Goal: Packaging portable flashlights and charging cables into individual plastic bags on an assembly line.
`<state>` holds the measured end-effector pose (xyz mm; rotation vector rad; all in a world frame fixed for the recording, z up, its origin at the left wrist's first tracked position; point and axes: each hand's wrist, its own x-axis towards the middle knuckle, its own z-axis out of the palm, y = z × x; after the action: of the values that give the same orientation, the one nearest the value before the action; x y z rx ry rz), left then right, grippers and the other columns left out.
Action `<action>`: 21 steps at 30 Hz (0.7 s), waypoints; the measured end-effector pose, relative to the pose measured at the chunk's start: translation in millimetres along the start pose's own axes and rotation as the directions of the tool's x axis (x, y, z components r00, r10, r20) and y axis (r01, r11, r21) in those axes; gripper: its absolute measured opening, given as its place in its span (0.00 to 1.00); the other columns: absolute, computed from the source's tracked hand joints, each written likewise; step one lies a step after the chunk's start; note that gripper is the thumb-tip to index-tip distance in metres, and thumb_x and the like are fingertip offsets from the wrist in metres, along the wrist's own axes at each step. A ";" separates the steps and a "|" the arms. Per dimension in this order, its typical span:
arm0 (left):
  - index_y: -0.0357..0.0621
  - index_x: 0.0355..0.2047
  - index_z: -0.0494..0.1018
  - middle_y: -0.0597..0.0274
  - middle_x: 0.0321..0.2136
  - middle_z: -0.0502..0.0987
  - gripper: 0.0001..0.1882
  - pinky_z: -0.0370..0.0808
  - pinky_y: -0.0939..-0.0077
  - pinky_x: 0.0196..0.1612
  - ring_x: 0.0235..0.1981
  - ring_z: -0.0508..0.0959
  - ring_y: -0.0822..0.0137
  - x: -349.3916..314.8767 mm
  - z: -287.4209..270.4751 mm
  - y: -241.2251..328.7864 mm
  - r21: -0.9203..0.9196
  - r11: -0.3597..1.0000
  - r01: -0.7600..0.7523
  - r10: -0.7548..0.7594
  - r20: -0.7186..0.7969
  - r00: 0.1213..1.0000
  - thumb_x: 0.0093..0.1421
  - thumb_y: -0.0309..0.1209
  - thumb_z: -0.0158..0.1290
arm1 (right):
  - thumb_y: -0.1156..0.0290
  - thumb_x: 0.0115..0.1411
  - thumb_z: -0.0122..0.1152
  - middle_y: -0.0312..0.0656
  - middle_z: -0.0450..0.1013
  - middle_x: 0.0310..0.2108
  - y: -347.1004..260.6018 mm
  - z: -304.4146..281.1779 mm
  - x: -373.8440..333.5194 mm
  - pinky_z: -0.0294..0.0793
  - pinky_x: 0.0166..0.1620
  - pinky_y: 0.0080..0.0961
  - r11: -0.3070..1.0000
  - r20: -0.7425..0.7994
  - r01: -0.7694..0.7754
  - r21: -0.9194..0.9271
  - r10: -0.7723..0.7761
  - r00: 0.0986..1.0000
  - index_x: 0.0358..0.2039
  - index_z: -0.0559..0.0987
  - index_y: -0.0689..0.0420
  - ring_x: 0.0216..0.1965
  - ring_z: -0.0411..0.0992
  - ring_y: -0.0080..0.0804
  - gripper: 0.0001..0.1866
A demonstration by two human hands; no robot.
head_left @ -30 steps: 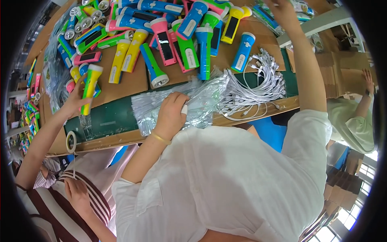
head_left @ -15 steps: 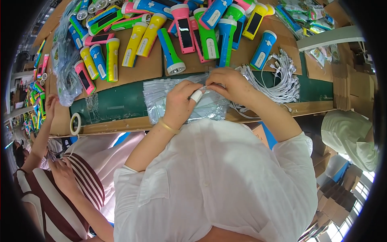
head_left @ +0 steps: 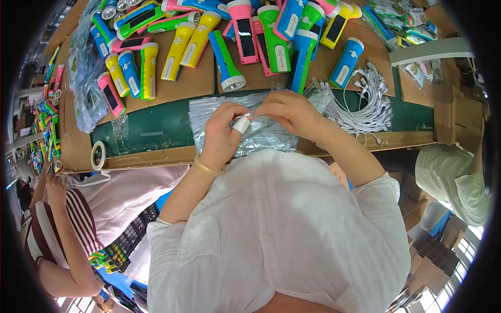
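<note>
My left hand is closed in a pinch over a pile of clear plastic bags. One of its digits has a white wrap round it. A small whitish thing shows at its fingertips, too small to name. Close by on the right, my right hand also has its fingers pressed together above the bags; what they hold is hidden. Right of that hand lies a loose heap of white cables. Beyond the bags, a blue and green flashlight rests lens end toward me.
Many coloured flashlights cover cardboard at the far side. A tape roll stands at the front left edge. Bagged items lie far right under a pale bar. A co-worker is at the left, another person right.
My left hand has shifted a little to the left, and the fingertips of both hands are lower. The co-worker at the left has moved farther left, arms drawn together.
</note>
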<state>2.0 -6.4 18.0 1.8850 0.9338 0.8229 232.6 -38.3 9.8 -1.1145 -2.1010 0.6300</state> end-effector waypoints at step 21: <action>0.43 0.35 0.77 0.64 0.44 0.76 0.13 0.71 0.67 0.47 0.41 0.74 0.62 5.7 -12.5 -3.6 0.330 0.729 -0.599 0.488 0.362 0.794 0.46 0.23 0.58 | 0.58 0.61 0.69 0.48 0.80 0.30 37.1 -62.1 -42.8 0.76 0.33 0.30 0.582 -0.516 -0.808 -0.088 0.667 0.537 0.66 0.58 0.65 0.26 0.78 0.37 0.42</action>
<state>-6.3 4.6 21.0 2.6617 0.3968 0.7131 316.0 -49.0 11.6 -2.1822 -1.2684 0.3413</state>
